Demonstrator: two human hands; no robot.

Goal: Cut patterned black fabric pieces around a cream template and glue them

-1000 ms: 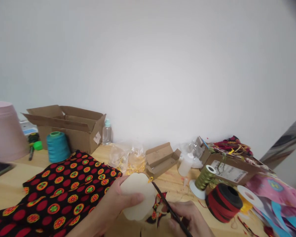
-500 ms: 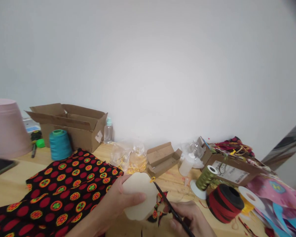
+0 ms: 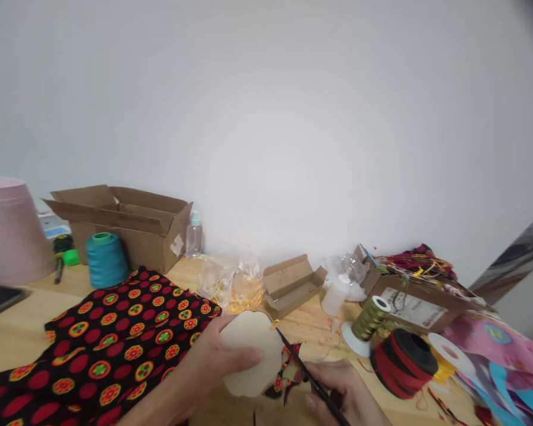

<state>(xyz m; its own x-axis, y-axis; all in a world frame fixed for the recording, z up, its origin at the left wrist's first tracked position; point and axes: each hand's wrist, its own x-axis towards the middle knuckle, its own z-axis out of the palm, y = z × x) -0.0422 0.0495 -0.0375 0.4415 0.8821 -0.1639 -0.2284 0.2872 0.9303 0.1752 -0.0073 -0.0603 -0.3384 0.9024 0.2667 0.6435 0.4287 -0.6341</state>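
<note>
My left hand [image 3: 215, 361] is closed on a flat cream piece with a scalloped edge [image 3: 250, 332], its thumb lying across the face. A small yellow loop [image 3: 274, 323] sticks out from the piece's upper right edge. Between the fingers of my right hand [image 3: 342, 381] is a slim black pointed tool [image 3: 298, 361]; whether it is tweezers or something else does not show. Its tip is close to the yellow loop; I cannot tell if they touch. Patterned fabric scraps [image 3: 279, 384] lie below the tool, partly hidden by the cream piece.
Black patterned cloth [image 3: 133, 343] spreads at left, before a teal thread cone [image 3: 106, 260] and a cardboard box [image 3: 128, 231]. Behind the hands are a bag of yellow cord [image 3: 244, 290], a small carton [image 3: 293, 287] and a white bottle [image 3: 335, 296]. Thread spools [image 3: 402, 364] crowd the right.
The view has shifted very slightly, so the table things sit a little further left. Both hands keep their holds, and the tool tip stays near the yellow loop.
</note>
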